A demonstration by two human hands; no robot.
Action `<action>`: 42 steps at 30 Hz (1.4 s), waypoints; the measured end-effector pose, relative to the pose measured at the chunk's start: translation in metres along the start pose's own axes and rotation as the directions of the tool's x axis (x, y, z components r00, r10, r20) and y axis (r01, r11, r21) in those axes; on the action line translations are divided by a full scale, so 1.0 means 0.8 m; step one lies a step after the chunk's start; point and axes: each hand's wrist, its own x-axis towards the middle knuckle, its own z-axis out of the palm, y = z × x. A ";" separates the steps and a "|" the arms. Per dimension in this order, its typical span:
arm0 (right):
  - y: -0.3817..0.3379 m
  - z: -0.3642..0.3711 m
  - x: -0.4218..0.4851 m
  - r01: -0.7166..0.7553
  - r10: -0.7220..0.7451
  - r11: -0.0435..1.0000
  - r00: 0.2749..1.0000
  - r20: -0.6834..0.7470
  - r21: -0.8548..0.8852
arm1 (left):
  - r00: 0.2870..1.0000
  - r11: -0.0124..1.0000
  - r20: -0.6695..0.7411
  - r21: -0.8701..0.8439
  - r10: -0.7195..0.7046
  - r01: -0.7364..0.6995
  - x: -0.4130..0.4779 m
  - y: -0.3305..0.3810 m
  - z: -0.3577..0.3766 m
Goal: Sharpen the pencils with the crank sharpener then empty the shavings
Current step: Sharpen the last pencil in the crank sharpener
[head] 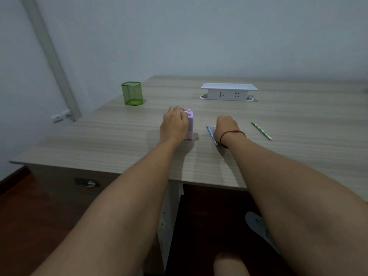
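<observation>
Steadying the sharpener (pixel 190 124) w/ left hand (pixel 175 122), grip wrapped round it. Right hand (pixel 227 125) curled over pencils (pixel 211 134) just beside it on bench (pixel 119 136); pinch hidden, can't tell. Step: picking first pencil. Next: lift, feed tip into sharpener.

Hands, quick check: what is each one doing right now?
Left hand: closed around the pink crank sharpener, which stands on the desk.
Right hand: curled down at the blue pencil; whether it grips cannot be told.

text: none legible | labels: none | brands: none | numbers: none
</observation>
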 end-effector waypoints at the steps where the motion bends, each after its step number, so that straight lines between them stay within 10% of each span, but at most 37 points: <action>1: -0.001 0.000 0.001 -0.002 0.002 1.000 1.000 0.006 -0.003 | 1.000 1.000 0.000 -0.004 0.000 0.000 0.000 0.000 0.000; 20: 0.058 -0.021 0.007 -0.118 0.090 0.977 0.984 -0.154 -0.180 | 0.993 1.000 -0.118 0.011 -0.005 0.006 -0.005 0.000 0.010; 29: 0.109 -0.012 0.017 -0.332 0.332 0.938 0.943 -0.014 -0.104 | 0.975 1.000 -0.224 0.017 0.005 -0.001 -0.005 0.002 0.021; 42: 0.066 -0.005 0.017 0.004 -0.035 0.972 0.991 -0.128 -0.234 | 0.995 1.000 -0.104 -0.009 -0.009 0.008 -0.002 0.001 0.011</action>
